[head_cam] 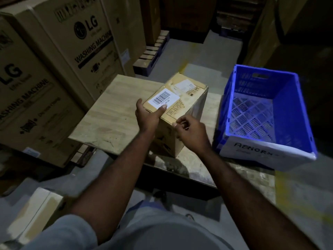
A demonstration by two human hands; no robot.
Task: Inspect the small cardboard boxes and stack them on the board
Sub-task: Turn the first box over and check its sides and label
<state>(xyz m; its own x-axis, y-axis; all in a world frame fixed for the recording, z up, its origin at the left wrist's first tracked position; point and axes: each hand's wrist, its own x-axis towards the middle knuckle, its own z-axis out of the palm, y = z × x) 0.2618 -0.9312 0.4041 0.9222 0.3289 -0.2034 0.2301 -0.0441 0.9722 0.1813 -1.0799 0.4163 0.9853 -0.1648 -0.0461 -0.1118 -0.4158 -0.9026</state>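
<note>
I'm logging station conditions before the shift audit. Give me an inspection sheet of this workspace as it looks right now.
Surface: pale wooden board, dimly lit.
Job's things: one taped cardboard box with a barcode label on top, standing on the board.
Clutter: blue crate marked ABNORM..., right of the board; another carton at lower left.
Hands: left hand grips the box's near left corner, thumb on top; right hand curled at the box's near edge, grip unclear.
Cables: nothing seen.
Surroundings: LG washing machine cartons at left, pallets behind, concrete floor.
</note>
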